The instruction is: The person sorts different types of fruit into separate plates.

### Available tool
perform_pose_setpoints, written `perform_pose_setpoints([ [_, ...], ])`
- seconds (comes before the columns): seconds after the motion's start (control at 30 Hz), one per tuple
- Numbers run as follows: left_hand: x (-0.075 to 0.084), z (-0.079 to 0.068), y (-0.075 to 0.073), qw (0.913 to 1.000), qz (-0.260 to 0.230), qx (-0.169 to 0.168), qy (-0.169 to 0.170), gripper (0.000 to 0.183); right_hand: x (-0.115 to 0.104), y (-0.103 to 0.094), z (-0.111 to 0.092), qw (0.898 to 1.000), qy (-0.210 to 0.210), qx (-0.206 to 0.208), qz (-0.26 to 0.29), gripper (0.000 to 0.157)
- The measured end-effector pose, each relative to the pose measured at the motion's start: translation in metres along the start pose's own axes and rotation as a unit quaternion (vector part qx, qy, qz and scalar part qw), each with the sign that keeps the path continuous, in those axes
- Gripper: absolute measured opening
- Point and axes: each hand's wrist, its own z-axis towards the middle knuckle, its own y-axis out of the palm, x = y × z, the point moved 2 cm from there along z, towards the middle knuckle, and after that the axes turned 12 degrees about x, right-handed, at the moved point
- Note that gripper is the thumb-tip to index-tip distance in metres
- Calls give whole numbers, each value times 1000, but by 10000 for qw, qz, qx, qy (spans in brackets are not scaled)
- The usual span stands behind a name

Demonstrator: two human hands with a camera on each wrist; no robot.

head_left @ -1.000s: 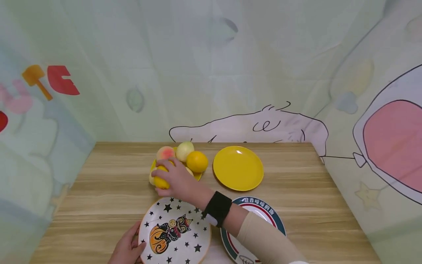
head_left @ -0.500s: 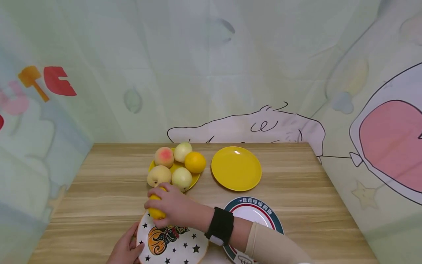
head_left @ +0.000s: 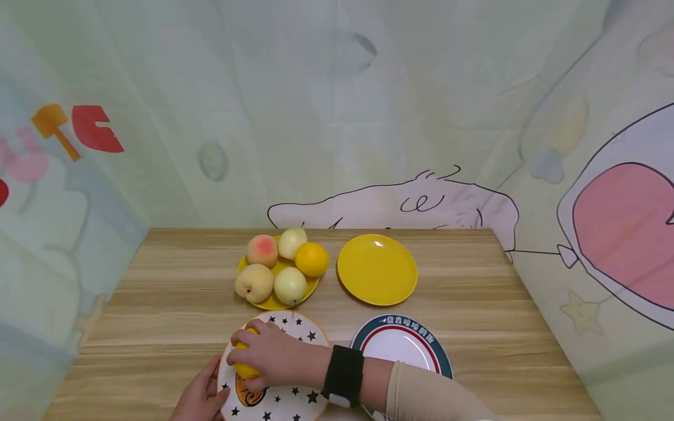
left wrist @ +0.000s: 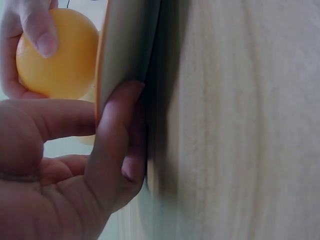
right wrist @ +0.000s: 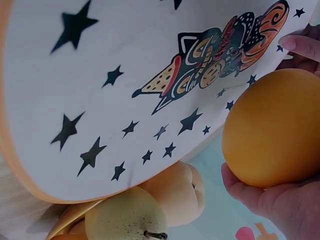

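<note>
My right hand (head_left: 271,355) holds an orange (head_left: 245,367) over the left part of a white plate with black stars (head_left: 281,403). In the right wrist view the orange (right wrist: 275,127) is cupped by the fingers, with a gap between it and the plate's printed cat. My left hand (head_left: 199,396) grips the plate's left rim. The left wrist view shows its thumb on the upper face and curled fingers (left wrist: 117,125) underneath, lifting that edge off the table. Much of the cat print is hidden by the right hand in the head view.
Behind the star plate a yellow plate (head_left: 282,264) bears two peaches (head_left: 262,250), two pears (head_left: 290,286) and another orange (head_left: 312,259). To its right lies a bare yellow plate (head_left: 377,269). A blue-rimmed plate (head_left: 439,351) sits partly under the right forearm.
The right hand has lifted the orange from the fruit plate and brought it toward me, over the star plate. The left hand keeps its grip on the rim.
</note>
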Motion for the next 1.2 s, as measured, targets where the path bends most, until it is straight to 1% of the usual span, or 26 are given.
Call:
perform_pose_setpoints([
  [0.1, 0, -1, 0, 9999, 35, 13, 111, 74, -1, 1, 0, 10000, -15, -30, -36, 41],
  [0.17, 0, -1, 0, 9998, 83, 84, 152, 74, 0, 2, 0, 9999, 9, -99, -61, 41],
  [0.27, 0, -2, 1, 9996, 145, 207, 103, 74, 1, 6, -1, 9997, 58, -234, -106, 42],
  [0.33, 0, -2, 1, 9995, 175, 266, 44, 74, 1, 8, -3, 9996, 39, -237, -121, 42],
  [0.53, 2, -1, 3, 9991, 244, 344, -57, 73, 1, 15, -8, 9996, -184, 81, -210, 41],
  [0.67, 2, -2, 2, 9991, 257, 345, -13, 73, 1, 16, -9, 9992, -228, 120, -291, 45],
  [0.8, 1, -2, 2, 9991, 237, 347, 82, 73, 0, 16, -8, 9993, -209, -12, -324, 50],
  [0.87, 1, -2, 2, 9993, 202, 310, 101, 73, -1, 15, -9, 9992, -179, -67, -353, 57],
  [0.93, 1, -2, 1, 9995, 196, 223, 133, 71, -2, 11, -9, 9993, -145, 91, -324, 65],
  [1.03, 0, -2, 0, 9997, 140, 100, 181, 74, -2, 1, -10, 9975, -81, 627, -322, 73],
  [1.1, 0, -2, -1, 9998, 111, 54, 186, 75, -1, -6, -10, 9946, -22, 989, -327, 73],
  [1.2, -1, -3, 0, 9998, 76, 76, 156, 77, 2, -13, -11, 9924, 137, 1175, -325, 73],
])
